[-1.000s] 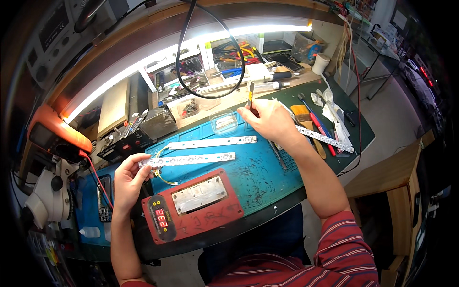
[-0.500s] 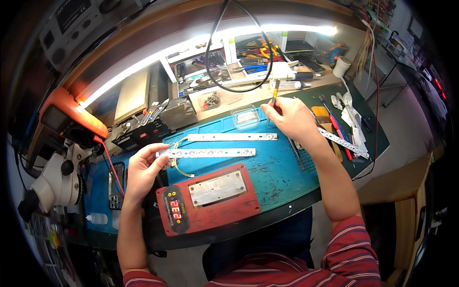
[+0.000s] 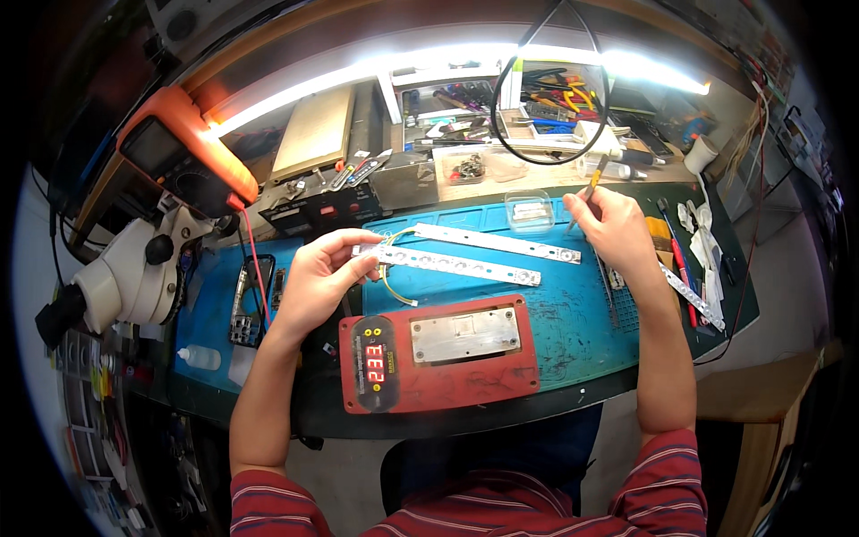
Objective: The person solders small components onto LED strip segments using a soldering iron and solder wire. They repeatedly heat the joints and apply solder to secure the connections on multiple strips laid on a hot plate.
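Note:
My left hand [image 3: 327,273] pinches the left end of a white LED strip [image 3: 465,266] between thumb and fingers, with a row of round lenses along the strip. Just behind it a second LED strip [image 3: 501,242] lies on the blue mat, and a thin yellowish cable [image 3: 394,291] with a small white plug curls by the held end. In my right hand [image 3: 616,228] is a slim tool with a yellow and dark handle [image 3: 594,179], its thin tip pointing down beside a small clear box [image 3: 530,211] with pale pieces inside.
A red heating plate [image 3: 438,353] with a lit display sits at the mat's front. An orange multimeter [image 3: 188,152] and white microscope [image 3: 121,277] stand left. A black cable loop [image 3: 494,107] hangs above the bench. Brushes [image 3: 662,234] and another LED strip [image 3: 693,297] lie right.
The whole view has swung left, so the bench appears further right. Both hands keep their grips, the right one still near the clear box. The plate's display reading has changed.

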Demonstrator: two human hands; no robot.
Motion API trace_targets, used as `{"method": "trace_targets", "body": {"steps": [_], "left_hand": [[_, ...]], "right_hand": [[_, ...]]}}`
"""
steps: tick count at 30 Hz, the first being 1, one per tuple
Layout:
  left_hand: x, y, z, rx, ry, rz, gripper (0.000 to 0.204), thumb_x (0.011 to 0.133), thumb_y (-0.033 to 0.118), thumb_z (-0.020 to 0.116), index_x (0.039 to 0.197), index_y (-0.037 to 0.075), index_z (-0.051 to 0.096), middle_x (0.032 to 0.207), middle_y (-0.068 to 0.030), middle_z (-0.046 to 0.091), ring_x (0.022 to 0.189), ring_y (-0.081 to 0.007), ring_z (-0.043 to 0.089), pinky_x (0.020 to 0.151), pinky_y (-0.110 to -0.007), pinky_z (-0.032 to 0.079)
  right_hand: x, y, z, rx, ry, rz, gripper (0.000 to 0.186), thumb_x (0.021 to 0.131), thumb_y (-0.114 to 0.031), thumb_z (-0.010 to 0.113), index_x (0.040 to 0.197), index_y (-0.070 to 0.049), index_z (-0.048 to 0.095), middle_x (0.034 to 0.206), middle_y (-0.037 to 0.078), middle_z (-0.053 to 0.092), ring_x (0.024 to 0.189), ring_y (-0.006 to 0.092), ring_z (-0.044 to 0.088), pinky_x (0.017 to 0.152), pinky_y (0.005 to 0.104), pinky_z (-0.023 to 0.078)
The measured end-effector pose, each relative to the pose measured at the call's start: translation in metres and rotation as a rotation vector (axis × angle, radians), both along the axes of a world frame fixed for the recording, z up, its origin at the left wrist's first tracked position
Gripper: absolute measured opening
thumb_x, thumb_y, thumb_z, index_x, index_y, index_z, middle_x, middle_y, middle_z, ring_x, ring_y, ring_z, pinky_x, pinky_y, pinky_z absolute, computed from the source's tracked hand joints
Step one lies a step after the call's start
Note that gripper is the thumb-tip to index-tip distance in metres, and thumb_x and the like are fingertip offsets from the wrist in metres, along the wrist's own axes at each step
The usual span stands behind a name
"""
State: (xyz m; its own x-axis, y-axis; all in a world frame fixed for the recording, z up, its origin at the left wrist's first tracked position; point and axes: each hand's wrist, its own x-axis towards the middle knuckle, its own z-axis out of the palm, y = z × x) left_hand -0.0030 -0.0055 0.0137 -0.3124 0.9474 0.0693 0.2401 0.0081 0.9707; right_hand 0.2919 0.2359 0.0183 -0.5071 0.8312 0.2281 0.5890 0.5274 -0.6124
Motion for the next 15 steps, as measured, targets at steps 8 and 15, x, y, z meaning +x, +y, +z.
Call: {"method": "trace_targets", "body": {"steps": [8,15], "left_hand": [[0.0014,0.0018,0.0004,0.03,-0.149,-0.054,0.022,0.099,0.007,0.057,0.12,-0.002,0.056,0.104,-0.0125,0.068,0.094,-0.017,0.07,0.078,-0.027,0.056],[0.0022,0.0018,0.0001,0.029,-0.283,-0.046,0.018,0.103,0.011,0.051,0.118,0.001,0.05,0.108,-0.0174,0.067,0.101,-0.0259,0.07,0.082,-0.031,0.06]], "right_hand": [[-0.0002,-0.0002,-0.0003,-0.008,0.021,0.015,0.041,0.093,-0.039,0.064,0.091,0.001,0.07,0.07,0.016,0.066,0.062,0.0265,0.064,0.061,0.0366,0.049],[-0.0001,0.0,0.0009,-0.012,-0.007,0.006,0.041,0.093,-0.039,0.064,0.093,0.001,0.071,0.07,0.017,0.066,0.063,0.0278,0.065,0.062,0.0377,0.049]]}}
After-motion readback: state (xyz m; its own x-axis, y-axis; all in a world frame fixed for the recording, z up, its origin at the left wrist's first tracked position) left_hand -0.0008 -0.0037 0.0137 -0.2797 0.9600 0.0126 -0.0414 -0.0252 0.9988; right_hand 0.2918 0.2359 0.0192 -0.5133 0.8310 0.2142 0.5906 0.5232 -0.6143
